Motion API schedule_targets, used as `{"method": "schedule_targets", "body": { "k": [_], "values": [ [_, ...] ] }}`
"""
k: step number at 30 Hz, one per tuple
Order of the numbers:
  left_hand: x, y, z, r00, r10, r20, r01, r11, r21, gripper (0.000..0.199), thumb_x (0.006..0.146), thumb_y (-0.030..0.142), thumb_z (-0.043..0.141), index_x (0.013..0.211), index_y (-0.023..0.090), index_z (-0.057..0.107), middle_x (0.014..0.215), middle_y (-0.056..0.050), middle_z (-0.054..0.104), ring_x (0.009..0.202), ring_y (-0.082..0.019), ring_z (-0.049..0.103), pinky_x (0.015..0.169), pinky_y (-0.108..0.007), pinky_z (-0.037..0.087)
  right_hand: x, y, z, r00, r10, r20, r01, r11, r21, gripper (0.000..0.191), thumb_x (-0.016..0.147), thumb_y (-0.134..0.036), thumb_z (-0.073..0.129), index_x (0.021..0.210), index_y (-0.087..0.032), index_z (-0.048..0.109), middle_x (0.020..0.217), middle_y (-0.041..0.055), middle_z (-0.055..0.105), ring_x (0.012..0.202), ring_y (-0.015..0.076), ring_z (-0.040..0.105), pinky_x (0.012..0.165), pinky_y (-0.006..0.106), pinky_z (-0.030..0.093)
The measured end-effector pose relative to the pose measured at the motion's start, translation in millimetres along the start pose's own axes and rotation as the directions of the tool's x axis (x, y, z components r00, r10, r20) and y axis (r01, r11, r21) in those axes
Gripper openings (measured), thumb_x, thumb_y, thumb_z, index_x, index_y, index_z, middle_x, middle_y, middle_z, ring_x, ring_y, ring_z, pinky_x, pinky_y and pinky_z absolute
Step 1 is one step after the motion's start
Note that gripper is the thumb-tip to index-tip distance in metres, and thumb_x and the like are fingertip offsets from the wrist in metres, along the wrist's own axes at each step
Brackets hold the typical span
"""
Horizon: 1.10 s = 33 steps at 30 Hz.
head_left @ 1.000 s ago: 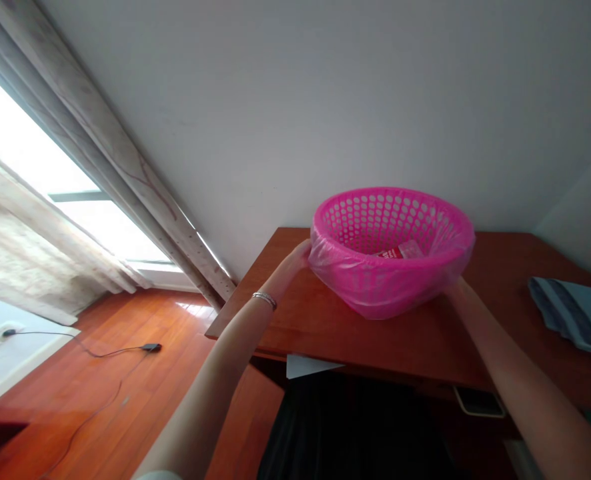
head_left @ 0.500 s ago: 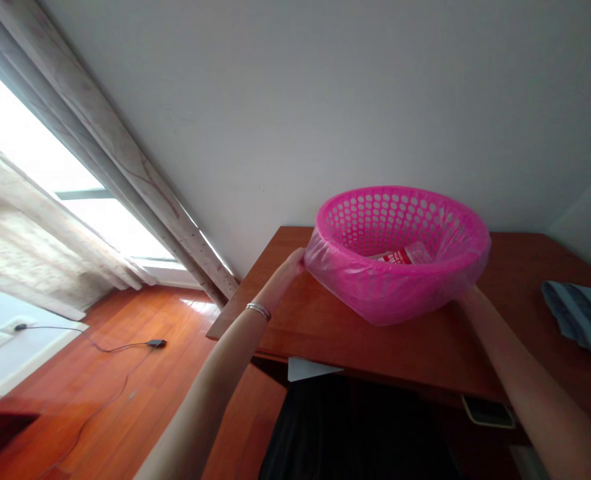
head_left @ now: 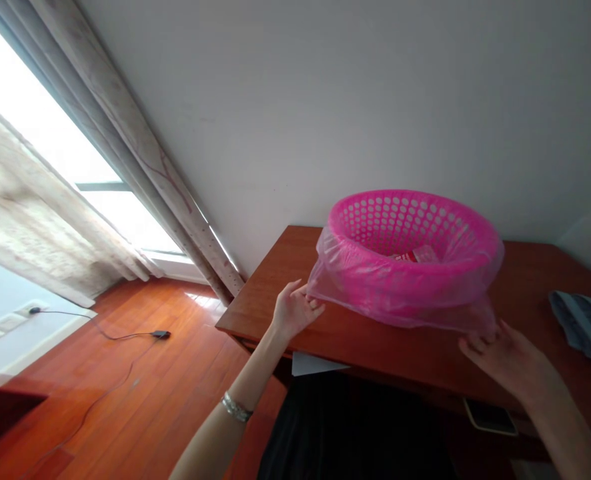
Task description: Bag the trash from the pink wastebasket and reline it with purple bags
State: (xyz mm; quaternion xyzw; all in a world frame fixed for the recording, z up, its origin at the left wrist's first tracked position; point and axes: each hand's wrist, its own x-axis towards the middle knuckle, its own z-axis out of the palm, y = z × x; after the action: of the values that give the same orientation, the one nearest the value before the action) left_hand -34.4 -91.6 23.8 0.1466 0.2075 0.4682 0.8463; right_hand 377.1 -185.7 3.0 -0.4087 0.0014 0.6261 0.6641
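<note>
One pink perforated plastic basket (head_left: 400, 210) stands upright on the wooden counter (head_left: 290, 260), sheer plastic bag (head_left: 405, 300) over the near part of its rim, red-and-white packet (head_left: 415, 255) inside, lettering unreadable from here. Change within the last half second: both hands were up at the basket's sides with plastic hugging it; now they sit lower and closer to the person's body. Left hand (head_left: 295, 310) pinches the bag's left edge, silver bracelet (head_left: 236, 407) on that wrist. Right hand (head_left: 513, 360) grasps the right corner with curled fingers, exact grip partly hidden. Upshot, as I read it: loose plastic is now spread between the hands, pulled out from the basket's near side. Folded blue-grey cloth (head_left: 583, 327) well apart, off right; phone (head_left: 490, 417) under the counter's front edge.
</note>
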Motion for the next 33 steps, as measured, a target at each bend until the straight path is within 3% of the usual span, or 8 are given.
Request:
{"method": "schedule_targets", "body": {
  "k": [5, 9, 13, 17, 20, 23, 27, 33],
  "values": [
    [0.8, -25.0, 34.9, 0.99, -0.1, 0.097, 0.094, 0.994, 0.06, 0.029, 0.095, 0.032, 0.043, 0.077, 0.015, 0.058, 0.042, 0.007, 0.033, 0.034, -0.007, 0.035, 0.037, -0.018, 0.029, -31.3, 8.6, 46.0, 0.98, 0.051, 0.192, -0.063, 0.996, 0.056, 0.01, 0.073, -0.017, 0.066, 0.074, -0.023, 0.058, 0.061, -0.0031, 0.053, 0.057, 0.0122, 0.056, 0.054, 0.031, 0.056],
    [-2.8, -28.9, 46.2, 0.982, -0.05, 0.179, 0.038, 0.997, 0.072, 0.033, 0.096, 0.029, 0.041, 0.068, 0.016, 0.053, 0.039, 0.009, 0.023, 0.031, -0.006, 0.025, 0.033, -0.016, 0.023, -49.6, 6.9, 62.0, 0.932, 0.144, 0.332, -0.14, 0.99, -0.034, 0.016, 0.072, -0.028, 0.073, 0.08, -0.022, 0.061, 0.062, -0.0026, 0.05, 0.056, 0.0102, 0.051, 0.05, 0.025, 0.05],
    [-18.0, -30.1, 55.4, 0.965, -0.143, 0.221, 0.093, 0.97, 0.223, 0.028, 0.095, 0.029, 0.043, 0.076, 0.016, 0.059, 0.038, 0.009, 0.025, 0.029, -0.005, 0.018, 0.032, -0.016, 0.018, -58.2, 11.8, 61.6, 0.897, 0.209, 0.389, -0.138, 0.969, -0.204, 0.055, 0.067, -0.047, 0.077, 0.111, -0.019, 0.062, 0.068, -0.0013, 0.051, 0.054, 0.0092, 0.046, 0.041, 0.021, 0.042],
    [-26.9, -36.9, 73.3, 0.957, -0.194, 0.215, 0.106, 0.926, 0.363, 0.027, 0.093, 0.025, 0.049, 0.07, 0.014, 0.059, 0.037, 0.009, 0.026, 0.031, -0.004, 0.018, 0.033, -0.016, 0.019, -50.1, 25.0, 70.5, 0.933, 0.167, 0.318, -0.06, 0.946, -0.319, 0.027, 0.07, -0.034, 0.077, 0.079, -0.016, 0.059, 0.058, -0.0049, 0.04, 0.045, 0.0043, 0.034, 0.034, 0.015, 0.029],
    [-30.3, -41.4, 82.3, 0.958, -0.18, 0.221, 0.084, 0.919, 0.384, 0.039, 0.092, 0.027, 0.053, 0.055, 0.016, 0.046, 0.036, 0.008, 0.024, 0.031, -0.004, 0.018, 0.034, -0.017, 0.018, -43.9, 27.3, 74.0, 0.945, 0.096, 0.313, 0.001, 0.956, -0.294, 0.031, 0.066, -0.021, 0.077, 0.063, -0.016, 0.047, 0.057, -0.0044, 0.039, 0.045, 0.0041, 0.034, 0.034, 0.014, 0.028],
    [-34.9, -43.2, 82.7, 0.951, -0.165, 0.262, 0.052, 0.919, 0.39, 0.038, 0.092, 0.028, 0.053, 0.057, 0.017, 0.047, 0.035, 0.009, 0.024, 0.03, -0.004, 0.018, 0.034, -0.018, 0.019, -46.2, 18.9, 66.2, 0.92, 0.131, 0.368, -0.05, 0.974, -0.222, 0.018, 0.067, -0.024, 0.071, 0.077, -0.017, 0.058, 0.061, -0.002, 0.042, 0.047, 0.0061, 0.036, 0.033, 0.015, 0.028],
    [-41.5, -45.2, 78.7, 0.939, -0.179, 0.294, 0.049, 0.914, 0.403, 0.032, 0.093, 0.029, 0.052, 0.063, 0.017, 0.052, 0.035, 0.009, 0.025, 0.03, -0.005, 0.016, 0.035, -0.018, 0.018, -55.4, 7.3, 52.6, 0.888, 0.162, 0.43, -0.08, 0.976, -0.202, 0.052, 0.065, -0.034, 0.067, 0.112, -0.013, 0.062, 0.066, 0.0025, 0.049, 0.049, 0.0098, 0.041, 0.031, 0.019, 0.032],
    [-46.1, -48.2, 84.9, 0.924, -0.254, 0.284, 0.114, 0.895, 0.431, 0.052, 0.093, 0.038, 0.047, 0.045, 0.017, 0.041, 0.033, 0.007, 0.022, 0.03, -0.006, 0.019, 0.035, -0.02, 0.018, -66.2, 7.5, 68.0, 0.902, 0.067, 0.426, -0.068, 0.998, -0.014, 0.007, 0.08, -0.011, 0.06, 0.077, -0.016, 0.056, 0.051, -0.0083, 0.033, 0.037, 0.0023, 0.029, 0.03, 0.009, 0.025]
  ]
}}
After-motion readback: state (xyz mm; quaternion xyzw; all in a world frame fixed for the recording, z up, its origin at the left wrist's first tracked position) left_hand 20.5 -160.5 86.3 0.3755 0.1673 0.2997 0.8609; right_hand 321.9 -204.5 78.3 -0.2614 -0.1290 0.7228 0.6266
